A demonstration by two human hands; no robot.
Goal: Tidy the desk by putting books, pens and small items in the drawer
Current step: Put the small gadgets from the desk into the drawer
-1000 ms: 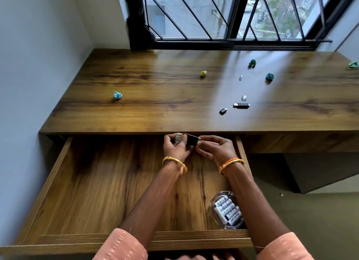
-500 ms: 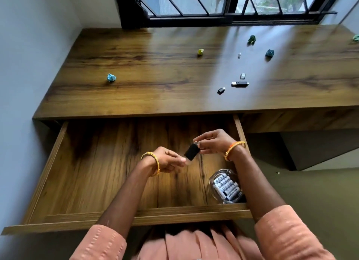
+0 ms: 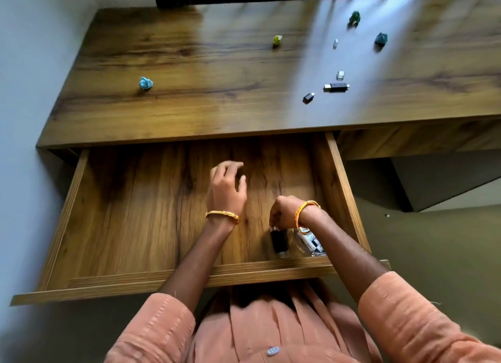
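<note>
The wooden drawer (image 3: 344, 189) is pulled out below the desk (image 3: 217, 97). My right hand (image 3: 283, 213) pinches the top end of a small black device (image 3: 279, 242) that touches the drawer floor near the front right, beside a clear glass dish of batteries (image 3: 311, 244). My left hand (image 3: 227, 188) hovers over the middle of the drawer with relaxed fingers and holds nothing. On the desk lie a black USB stick (image 3: 336, 87), a small black adapter (image 3: 308, 97) and two tiny silver pieces (image 3: 340, 75).
Crumpled paper balls lie on the desk: a light blue one (image 3: 145, 83) at left, a yellow one (image 3: 276, 40) in the middle, a green one (image 3: 354, 18) and a teal one (image 3: 381, 39) at right. A window frame runs along the back. A wall stands at left.
My right hand has carried the black device from the drawer's back down to its front right floor. My left hand has let go of it and moved away, open. The view has tilted downward.
</note>
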